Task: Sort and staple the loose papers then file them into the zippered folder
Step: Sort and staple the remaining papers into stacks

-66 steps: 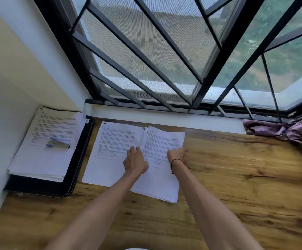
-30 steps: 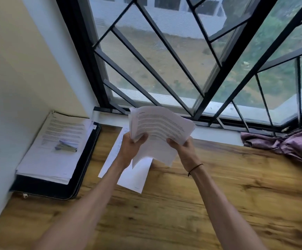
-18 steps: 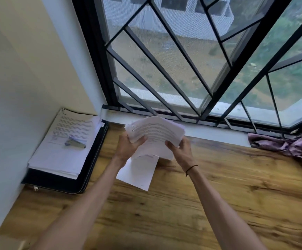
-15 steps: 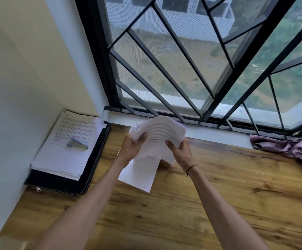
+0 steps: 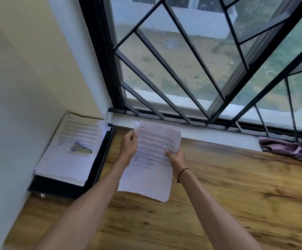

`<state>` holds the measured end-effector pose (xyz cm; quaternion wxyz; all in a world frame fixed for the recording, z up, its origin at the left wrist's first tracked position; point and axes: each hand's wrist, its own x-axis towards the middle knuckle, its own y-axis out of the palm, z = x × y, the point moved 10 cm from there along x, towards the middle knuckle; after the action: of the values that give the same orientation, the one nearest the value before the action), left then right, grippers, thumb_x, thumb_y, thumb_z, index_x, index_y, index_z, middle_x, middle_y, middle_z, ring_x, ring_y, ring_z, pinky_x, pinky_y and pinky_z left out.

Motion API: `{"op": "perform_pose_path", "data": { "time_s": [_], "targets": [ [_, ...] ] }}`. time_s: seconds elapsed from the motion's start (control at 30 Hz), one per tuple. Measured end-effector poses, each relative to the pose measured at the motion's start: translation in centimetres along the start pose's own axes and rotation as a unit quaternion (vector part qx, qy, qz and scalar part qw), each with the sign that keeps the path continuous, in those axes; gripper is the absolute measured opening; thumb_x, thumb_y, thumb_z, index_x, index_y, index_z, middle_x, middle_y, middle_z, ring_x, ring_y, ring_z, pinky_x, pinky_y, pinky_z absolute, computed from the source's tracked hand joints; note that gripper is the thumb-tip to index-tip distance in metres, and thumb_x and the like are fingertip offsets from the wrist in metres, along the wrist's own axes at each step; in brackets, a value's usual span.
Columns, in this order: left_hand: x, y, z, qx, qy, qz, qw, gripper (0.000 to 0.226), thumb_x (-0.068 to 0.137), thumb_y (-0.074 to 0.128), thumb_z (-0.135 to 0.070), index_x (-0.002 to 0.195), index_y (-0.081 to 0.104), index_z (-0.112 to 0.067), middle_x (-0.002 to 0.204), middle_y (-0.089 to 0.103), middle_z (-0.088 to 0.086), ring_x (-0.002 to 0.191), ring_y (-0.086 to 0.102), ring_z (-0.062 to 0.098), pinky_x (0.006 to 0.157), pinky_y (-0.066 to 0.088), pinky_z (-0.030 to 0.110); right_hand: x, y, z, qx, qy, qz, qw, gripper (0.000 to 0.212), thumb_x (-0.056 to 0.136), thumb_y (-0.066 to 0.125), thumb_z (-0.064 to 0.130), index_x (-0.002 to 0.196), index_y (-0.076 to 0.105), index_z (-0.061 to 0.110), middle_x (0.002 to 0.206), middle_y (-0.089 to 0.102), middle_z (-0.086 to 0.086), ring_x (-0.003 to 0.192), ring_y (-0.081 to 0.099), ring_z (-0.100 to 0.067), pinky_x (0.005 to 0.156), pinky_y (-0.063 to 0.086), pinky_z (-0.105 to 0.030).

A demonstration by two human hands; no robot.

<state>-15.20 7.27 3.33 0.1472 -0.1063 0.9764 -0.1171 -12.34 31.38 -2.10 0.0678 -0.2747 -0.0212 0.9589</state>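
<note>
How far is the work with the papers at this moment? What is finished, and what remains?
Looks done: a sorted stack of papers lies on the black zippered folder, stapler on top. In hand: the left hand and right hand hold one set of sheets above the wooden table; whether it is stapled cannot be seen. Left: filing everything inside and zipping.

Your single head-worn view: looks forward and down, close over your wooden desk point(image 5: 236, 186), facing the barred window point(image 5: 191, 60).
</note>
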Motion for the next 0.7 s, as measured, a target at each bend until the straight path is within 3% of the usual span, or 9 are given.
{"op": "perform_pose_path", "data": {
  "time_s": [0.13,0.3,0.43,0.57,0.63,0.7],
  "targets": [
    [2.8,0.5,3.2,0.173,-0.039,0.045,0.983,0.031,0.109,0.038,-0.032,0.100,0.055,-0.009,0.096,0.064,0.012,0.079,0.056,0.023,0.061,0.039,0.033,1.1,0.9,-1.8,-0.012,0.047,-0.042,0.998,0.028,0.098,0.065,0.014,0.124,0.060,0.005,0.114,0.070,-0.009,0.098,0.070,-0.024,0.073,0.061,-0.034],
    [5.6,-0.1,6.2,0.270,-0.070,0.038,0.960,0.020,0.104,0.047,-0.024,0.112,0.057,-0.008,0.115,0.060,0.015,0.100,0.060,0.033,0.082,0.050,0.042,2.8,2.6,-3.1,-0.039,0.076,-0.070,0.994,0.023,0.092,0.062,0.008,0.116,0.063,0.008,0.111,0.072,-0.010,0.099,0.071,-0.029,0.091,0.060,-0.051],
    [6.1,-0.3,8.1,0.322,-0.097,0.019,0.942,0.028,0.098,0.063,-0.026,0.122,0.059,-0.013,0.130,0.051,0.015,0.111,0.059,0.034,0.094,0.052,0.042,3.5,3.5,-3.2,-0.110,0.058,-0.097,0.987,0.026,0.082,0.061,0.018,0.107,0.059,0.013,0.115,0.066,-0.011,0.097,0.067,-0.028,0.090,0.060,-0.046],
    [6.1,-0.5,9.0,0.328,-0.106,-0.014,0.939,0.043,0.088,0.073,-0.031,0.124,0.054,-0.014,0.129,0.055,0.013,0.116,0.055,0.034,0.094,0.051,0.044,2.7,3.1,-1.7,-0.214,0.039,-0.129,0.967,0.028,0.093,0.056,0.006,0.120,0.050,0.004,0.121,0.038,-0.007,0.098,0.042,-0.025,0.083,0.039,-0.030],
    [6.1,-0.4,9.3,0.310,-0.123,-0.014,0.943,0.051,0.085,0.073,-0.035,0.126,0.052,-0.014,0.126,0.061,0.012,0.115,0.058,0.035,0.093,0.053,0.045,2.8,3.2,-1.5,-0.269,0.016,-0.124,0.955,0.040,0.092,0.057,0.007,0.130,0.045,0.005,0.129,0.031,-0.010,0.104,0.031,-0.023,0.084,0.031,-0.029],
    [5.9,-0.3,9.5,0.295,-0.141,-0.008,0.945,0.054,0.085,0.073,-0.036,0.127,0.051,-0.011,0.123,0.064,0.011,0.114,0.060,0.036,0.090,0.055,0.045,2.9,3.6,-1.5,-0.314,0.003,-0.120,0.942,0.048,0.089,0.061,0.012,0.133,0.043,0.008,0.139,0.029,-0.015,0.113,0.032,-0.029,0.088,0.031,-0.032]
  ]
}}
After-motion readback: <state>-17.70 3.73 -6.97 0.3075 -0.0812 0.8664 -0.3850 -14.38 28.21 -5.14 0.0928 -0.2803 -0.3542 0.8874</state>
